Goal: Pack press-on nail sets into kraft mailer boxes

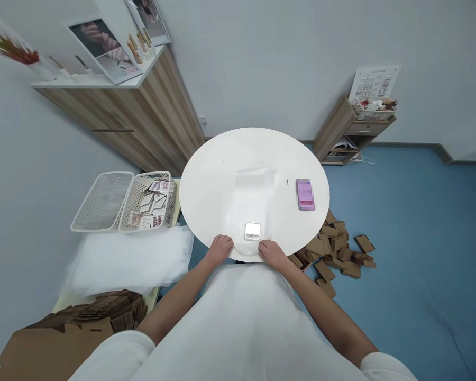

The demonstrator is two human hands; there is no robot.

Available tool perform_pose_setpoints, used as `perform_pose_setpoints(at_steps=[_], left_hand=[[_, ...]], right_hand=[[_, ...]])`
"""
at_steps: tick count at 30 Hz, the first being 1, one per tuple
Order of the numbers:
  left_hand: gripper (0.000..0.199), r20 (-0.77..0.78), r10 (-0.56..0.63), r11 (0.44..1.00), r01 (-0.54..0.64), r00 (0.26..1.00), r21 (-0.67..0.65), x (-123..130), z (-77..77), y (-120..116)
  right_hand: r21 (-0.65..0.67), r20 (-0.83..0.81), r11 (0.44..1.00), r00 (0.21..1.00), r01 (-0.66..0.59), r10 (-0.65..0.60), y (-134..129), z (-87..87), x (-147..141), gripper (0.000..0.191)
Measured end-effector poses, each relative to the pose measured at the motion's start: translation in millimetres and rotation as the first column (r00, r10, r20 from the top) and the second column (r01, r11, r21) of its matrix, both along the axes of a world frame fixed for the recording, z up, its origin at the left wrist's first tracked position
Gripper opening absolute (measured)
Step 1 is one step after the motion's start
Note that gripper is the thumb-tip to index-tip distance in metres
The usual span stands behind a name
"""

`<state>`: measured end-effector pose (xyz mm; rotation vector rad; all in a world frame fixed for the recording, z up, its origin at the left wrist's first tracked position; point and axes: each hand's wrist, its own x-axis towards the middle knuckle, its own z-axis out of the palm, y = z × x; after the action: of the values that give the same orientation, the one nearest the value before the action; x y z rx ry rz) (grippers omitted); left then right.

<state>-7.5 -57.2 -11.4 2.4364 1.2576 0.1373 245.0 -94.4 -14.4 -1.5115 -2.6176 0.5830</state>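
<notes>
A translucent white wrapping sheet (254,193) lies lengthwise on the round white table (206,174). On its near end rests a small flat silver case (253,231) with rounded corners. My left hand (221,248) is closed at the sheet's near left corner, fingers curled over the edge. At the near right corner my right hand (272,253) is closed the same way. Both hands sit just beside and below the case, apart from it. My fingertips are partly hidden. A purple pack (305,194), blurred in the picture, lies on the table's right side.
Left of the table stand a white perforated basket (166,211) of printed cards, an empty-looking lidlike basket (103,201), stacked white sheets (130,259) and a carton of brown cardboard (55,344). Small brown boxes (337,248) are heaped on the floor at right.
</notes>
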Motion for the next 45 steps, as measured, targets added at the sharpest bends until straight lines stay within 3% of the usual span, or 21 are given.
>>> perform_pose_setpoints(at_steps=[4, 8, 14, 21, 25, 29, 32, 35, 37, 42, 45], left_hand=[[0.022, 0.11, -0.024, 0.998, 0.03, 0.994, -0.053, -11, -1.6, -3], [0.026, 0.181, 0.057, 0.99, -0.033, 0.982, -0.134, -15, 0.0, -1], [0.028, 0.255, 0.298, 0.924, -0.21, 0.92, -0.321, -9, 3.9, 13], [0.025, 0.084, 0.444, 0.863, -0.401, 0.892, -0.307, 2, 2.3, 37], [0.026, -0.047, 0.379, 0.907, -0.381, 0.924, -0.182, 5, -0.5, 41], [0.023, -0.064, 0.294, 0.955, -0.296, 0.954, -0.025, 8, -2.7, 40], [0.036, 0.007, 0.148, 0.988, -0.148, 0.989, 0.034, 12, -2.1, 43], [0.043, 0.081, -0.088, 0.996, 0.088, 0.993, -0.004, 17, 0.8, 47], [0.042, 0.113, -0.174, 0.982, 0.181, 0.978, -0.052, 19, 4.1, 50], [0.042, 0.113, -0.209, 0.97, 0.221, 0.971, -0.106, 24, 12.6, 52], [0.044, 0.112, -0.234, 0.963, 0.246, 0.966, -0.108, 29, 11.5, 54]], right_hand=[[0.037, -0.07, 0.996, 0.994, 0.081, -0.078, -19, -0.7, 8, 0.048], [-0.054, -0.135, 0.962, 0.952, 0.269, -0.274, -19, -2.3, 11, 0.024], [-0.278, -0.178, 0.818, 0.809, 0.504, -0.56, 2, 11.8, 8, 0.032], [-0.211, -0.071, 0.701, 0.705, 0.681, -0.706, 23, 1.8, -3, 0.031], [-0.156, 0.019, 0.673, 0.683, 0.723, -0.73, 25, -4.8, -14, 0.026], [0.043, 0.041, 0.724, 0.723, 0.688, -0.69, 26, -8.2, -21, 0.015], [0.191, 0.01, 0.806, 0.82, 0.56, -0.572, 27, -9.0, -25, 0.026], [0.177, 0.035, 0.923, 0.935, 0.343, -0.354, 29, -7.1, -26, 0.029], [0.143, 0.037, 0.955, 0.963, 0.26, -0.267, 29, -4.4, -25, 0.029], [0.089, -0.001, 0.976, 0.98, 0.2, -0.201, 29, 2.3, -21, 0.016], [0.043, 0.013, 0.982, 0.982, 0.185, -0.186, 32, 2.8, -23, 0.026]])
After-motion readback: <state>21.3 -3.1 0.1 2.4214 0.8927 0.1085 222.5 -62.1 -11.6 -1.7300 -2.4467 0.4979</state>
